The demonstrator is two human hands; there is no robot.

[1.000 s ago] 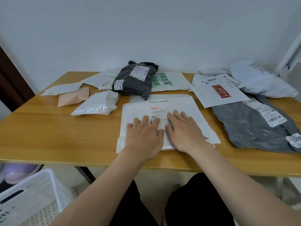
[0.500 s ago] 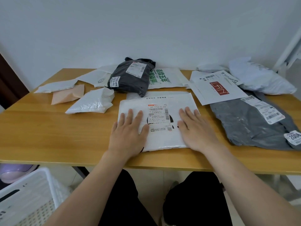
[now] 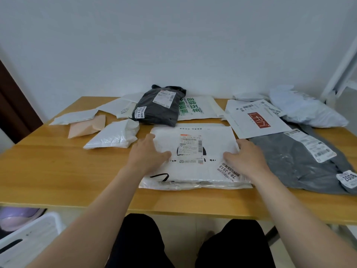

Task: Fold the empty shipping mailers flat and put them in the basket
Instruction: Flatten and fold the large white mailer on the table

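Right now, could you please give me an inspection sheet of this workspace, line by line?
Surface: wooden table, with mailers spread over its far half.
Job's things: white mailer lies flat in the middle. Waiting around it are a black mailer, green-print mailer, red-logo mailer, grey mailer, small white mailer, pink envelope and puffy white bag. White basket sits low at the left, its inside mostly out of view.
Clutter: purple thing under the table; cannot tell what it is.
Grips: left hand rests on the white mailer's left edge, fingers straight. Right hand is on its right edge; unclear whether it pinches it.
Cables: nothing seen.
Surroundings: white wall behind the table.
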